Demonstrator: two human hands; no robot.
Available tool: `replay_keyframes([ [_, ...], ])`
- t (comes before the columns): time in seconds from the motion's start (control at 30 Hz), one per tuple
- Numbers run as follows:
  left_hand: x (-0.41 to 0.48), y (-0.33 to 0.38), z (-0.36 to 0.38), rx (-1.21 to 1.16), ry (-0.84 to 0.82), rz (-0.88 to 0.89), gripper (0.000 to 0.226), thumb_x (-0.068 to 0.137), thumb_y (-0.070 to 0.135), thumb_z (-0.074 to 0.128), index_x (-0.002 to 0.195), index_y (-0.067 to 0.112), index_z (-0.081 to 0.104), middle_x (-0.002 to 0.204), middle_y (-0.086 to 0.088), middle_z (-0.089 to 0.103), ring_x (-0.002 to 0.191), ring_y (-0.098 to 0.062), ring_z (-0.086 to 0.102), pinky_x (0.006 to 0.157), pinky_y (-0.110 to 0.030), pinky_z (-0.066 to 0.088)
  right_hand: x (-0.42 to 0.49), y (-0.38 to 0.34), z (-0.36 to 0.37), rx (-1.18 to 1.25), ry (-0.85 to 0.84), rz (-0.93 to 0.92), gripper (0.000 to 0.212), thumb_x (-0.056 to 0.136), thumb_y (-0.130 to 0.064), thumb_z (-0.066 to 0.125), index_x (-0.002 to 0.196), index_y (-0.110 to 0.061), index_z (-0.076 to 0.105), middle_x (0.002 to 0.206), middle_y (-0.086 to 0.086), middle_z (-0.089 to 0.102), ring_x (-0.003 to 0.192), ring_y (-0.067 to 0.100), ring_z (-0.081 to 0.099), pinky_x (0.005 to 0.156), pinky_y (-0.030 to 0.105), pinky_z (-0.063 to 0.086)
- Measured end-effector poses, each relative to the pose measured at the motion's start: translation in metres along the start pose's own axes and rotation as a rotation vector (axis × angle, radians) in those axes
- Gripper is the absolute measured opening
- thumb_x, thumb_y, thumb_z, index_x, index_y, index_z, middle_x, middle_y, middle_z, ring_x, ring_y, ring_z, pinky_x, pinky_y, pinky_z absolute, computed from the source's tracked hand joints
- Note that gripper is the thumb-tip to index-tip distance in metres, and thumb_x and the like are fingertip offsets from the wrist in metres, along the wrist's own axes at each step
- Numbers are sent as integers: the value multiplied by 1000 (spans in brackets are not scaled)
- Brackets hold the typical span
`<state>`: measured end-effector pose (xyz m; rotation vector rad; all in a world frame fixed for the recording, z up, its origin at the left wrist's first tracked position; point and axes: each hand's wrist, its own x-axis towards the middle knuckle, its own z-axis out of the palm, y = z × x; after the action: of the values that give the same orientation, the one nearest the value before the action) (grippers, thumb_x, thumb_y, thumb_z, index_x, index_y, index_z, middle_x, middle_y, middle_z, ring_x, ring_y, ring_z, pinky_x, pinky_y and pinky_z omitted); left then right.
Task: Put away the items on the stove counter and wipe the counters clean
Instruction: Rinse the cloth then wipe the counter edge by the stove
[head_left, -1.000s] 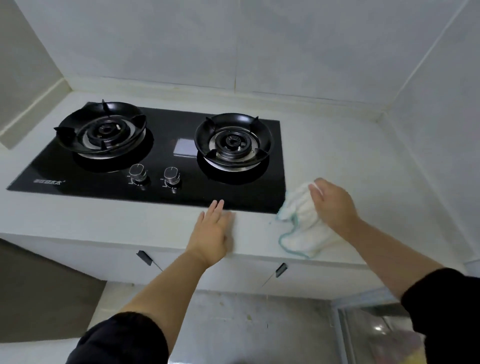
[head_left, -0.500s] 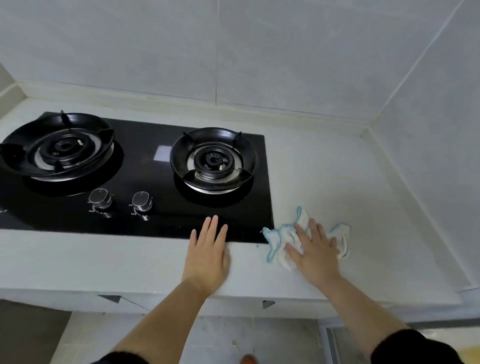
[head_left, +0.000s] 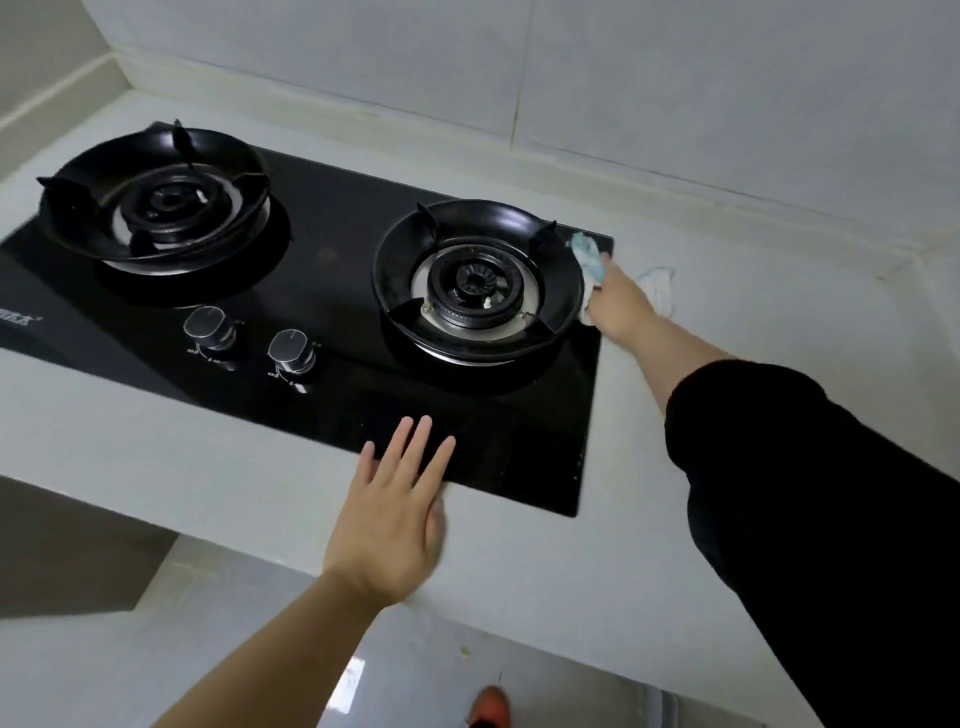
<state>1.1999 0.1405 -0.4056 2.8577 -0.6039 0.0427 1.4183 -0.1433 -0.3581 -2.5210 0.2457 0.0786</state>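
Cloth (head_left: 589, 258) bunched under right hand (head_left: 621, 301) fingers, beside burner (head_left: 475, 283).

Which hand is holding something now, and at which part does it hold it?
The right hand presses a white cloth with blue edging, bunched under its fingers by the stove's right edge. The left hand lies flat, holding nothing.

Your cloth (head_left: 589, 260) looks soft and crumpled; the stove top (head_left: 337, 405) is glossy black glass, its knobs (head_left: 205, 327) shiny metal, the counter (head_left: 130, 457) matt and smooth.
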Motion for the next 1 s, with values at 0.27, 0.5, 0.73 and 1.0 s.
replay_keyframes([
  [0.27,-2,2,-6,-79,38,-84,62,88,25,27,147,5,28,156,-11,20,146,-24,11,117,-41,6,-136,13,37,-111,69,-279,62,82,-9,40,143,-8,34,145,11,40,137,29,31,111,44,26],
  [0.5,-4,4,-10,-69,32,-136,70,81,27,23,146,1,28,156,-14,20,145,-24,10,116,-43,9,-235,23,58,-233,-12,-507,57,78,-21,37,133,-12,50,145,5,43,138,24,32,113,42,26],
  [0.73,-9,5,-14,-92,46,-142,75,81,34,11,148,4,21,158,-10,8,146,-19,-3,118,-36,-2,-268,50,22,320,292,-226,49,79,-1,42,122,-20,54,133,10,53,119,10,46,103,14,31],
  [1.0,-29,-21,-20,-2,-11,-240,75,85,39,-1,151,8,15,159,-9,4,146,-22,-6,116,-39,-4,-240,-19,78,-410,66,-60,66,85,-41,17,140,-13,40,154,14,23,143,34,16,112,53,17],
])
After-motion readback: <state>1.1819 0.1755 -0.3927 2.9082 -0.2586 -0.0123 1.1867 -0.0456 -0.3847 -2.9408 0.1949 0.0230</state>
